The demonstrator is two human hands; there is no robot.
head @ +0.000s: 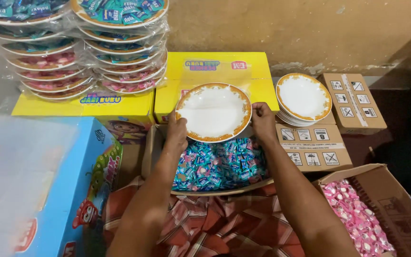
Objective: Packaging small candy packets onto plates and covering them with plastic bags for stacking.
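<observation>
Nearest you, a red plaid cloth [224,223] lies across your lap, and both your forearms reach forward over it. Just beyond the cloth sits an open box [154,152] filled with small blue-wrapped candies [220,164]. You hold a white plate [213,112] with an orange patterned rim above the far edge of that box, tilted slightly toward you. Your left hand [177,131] grips the plate's left rim, fingers closed on it. Your right hand [262,120] grips the right rim the same way.

Right of the plate and nearer you, a second open carton [391,200] holds pink-wrapped candies [357,216]. Left of the plate and near you stands a large blue carton [72,190] with cartoon pictures.

Just right of the plate, a short stack of matching empty plates [303,97] rests on closed brown cartons [315,147]. Behind the plate are yellow boxes [220,71]. To the far left of the plate, on those yellow boxes, two tall stacks of wrapped plates [86,47] hold candies under clear film. A tan wall [300,28] rises behind everything.
</observation>
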